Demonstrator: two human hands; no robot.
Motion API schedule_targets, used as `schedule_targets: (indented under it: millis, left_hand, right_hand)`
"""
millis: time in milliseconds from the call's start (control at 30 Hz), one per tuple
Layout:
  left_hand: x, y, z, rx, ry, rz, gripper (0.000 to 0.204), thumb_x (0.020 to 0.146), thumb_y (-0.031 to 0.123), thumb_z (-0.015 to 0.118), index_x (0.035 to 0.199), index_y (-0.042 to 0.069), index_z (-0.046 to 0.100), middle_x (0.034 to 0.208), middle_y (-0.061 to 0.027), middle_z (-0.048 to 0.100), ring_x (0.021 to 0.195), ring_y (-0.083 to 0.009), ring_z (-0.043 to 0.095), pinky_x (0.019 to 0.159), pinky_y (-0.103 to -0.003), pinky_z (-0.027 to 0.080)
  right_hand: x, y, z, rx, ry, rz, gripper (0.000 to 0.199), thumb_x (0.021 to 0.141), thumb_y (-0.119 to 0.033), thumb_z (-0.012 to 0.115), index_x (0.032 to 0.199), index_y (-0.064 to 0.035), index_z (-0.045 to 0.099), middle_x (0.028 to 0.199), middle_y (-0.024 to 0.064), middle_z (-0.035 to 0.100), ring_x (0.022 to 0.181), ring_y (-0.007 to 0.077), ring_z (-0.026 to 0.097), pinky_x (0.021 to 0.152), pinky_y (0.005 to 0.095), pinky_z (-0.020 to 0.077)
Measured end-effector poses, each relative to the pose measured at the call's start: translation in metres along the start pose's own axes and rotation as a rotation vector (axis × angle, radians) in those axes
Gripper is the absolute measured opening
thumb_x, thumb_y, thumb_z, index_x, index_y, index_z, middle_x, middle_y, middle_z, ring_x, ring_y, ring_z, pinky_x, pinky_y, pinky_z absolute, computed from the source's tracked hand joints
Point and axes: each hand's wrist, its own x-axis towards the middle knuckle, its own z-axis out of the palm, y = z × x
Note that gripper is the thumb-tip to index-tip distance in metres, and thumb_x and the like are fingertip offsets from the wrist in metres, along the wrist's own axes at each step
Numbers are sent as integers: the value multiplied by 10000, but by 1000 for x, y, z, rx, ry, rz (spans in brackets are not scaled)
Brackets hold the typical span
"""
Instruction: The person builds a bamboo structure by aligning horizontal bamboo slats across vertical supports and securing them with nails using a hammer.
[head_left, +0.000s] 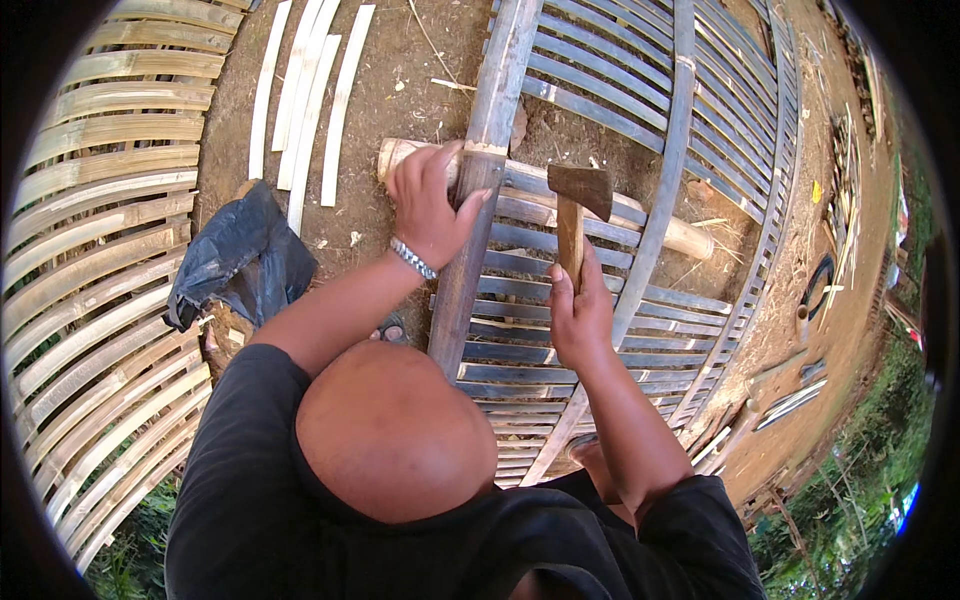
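My left hand (425, 205) presses down on a dark bamboo rail (478, 240), fingers curled over it where it crosses a pale round log (680, 235). A metal bracelet sits on that wrist. My right hand (578, 312) grips the wooden handle of a hammer (580, 190). Its rusty head is raised just above the slats, to the right of my left hand. The rail belongs to a grey bamboo slat panel (650, 100) lying flat on the dirt. A second rail (660, 215) runs along the right of the hammer.
A black plastic bag (240, 262) lies on the dirt to the left. Several pale split bamboo strips (310, 100) lie beyond it. A curved pale slat panel (100, 250) fills the left side. Loose strips (790, 402) and a tyre (820, 285) are at the right.
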Motion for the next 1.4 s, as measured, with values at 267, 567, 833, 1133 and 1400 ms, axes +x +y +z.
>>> schedule_targets:
  millis: [267, 567, 833, 1133, 1400]
  left_hand:
    - [-59, 4, 19, -252, -346, -621, 428, 1039, 391, 461, 1162, -16, 511, 920, -316, 647, 874, -517, 614, 775, -565, 479]
    - [-56, -9, 18, -230, -524, -594, 430, 1051, 413, 382, 1075, 16, 546, 865, -298, 651, 833, -513, 618, 751, -586, 467]
    - [-55, -7, 16, -231, -522, -619, 419, 1046, 416, 386, 1033, 25, 538, 849, -294, 652, 831, -511, 620, 744, -587, 467]
    - [-54, -10, 23, -280, -485, -618, 432, 1040, 415, 392, 1035, 19, 565, 872, -308, 655, 848, -515, 621, 772, -591, 476]
    - [-53, -10, 22, -220, -528, -616, 422, 1039, 410, 390, 1034, 35, 583, 879, -295, 664, 851, -509, 625, 788, -590, 477]
  right_hand:
    - [-2, -5, -5, -78, -33, -167, 468, 1043, -179, 511, 1468, -22, 393, 937, 110, 636, 702, 140, 583, 677, 320, 518]
    - [13, -29, -6, 123, -139, -212, 451, 1014, -154, 501, 1432, -5, 421, 1176, 250, 632, 1041, 403, 645, 890, 440, 509]
    - [25, -49, 1, -87, -60, -184, 477, 1002, -163, 544, 1433, -8, 407, 1082, 283, 644, 943, 467, 649, 810, 479, 522]
    - [31, -25, 16, -193, -161, -154, 461, 995, -147, 558, 1404, 11, 414, 1109, 339, 638, 1009, 538, 615, 850, 543, 513]
    - [19, -18, 14, -150, 117, -605, 468, 956, -98, 569, 1397, 6, 453, 1128, 310, 643, 993, 526, 624, 843, 496, 536]
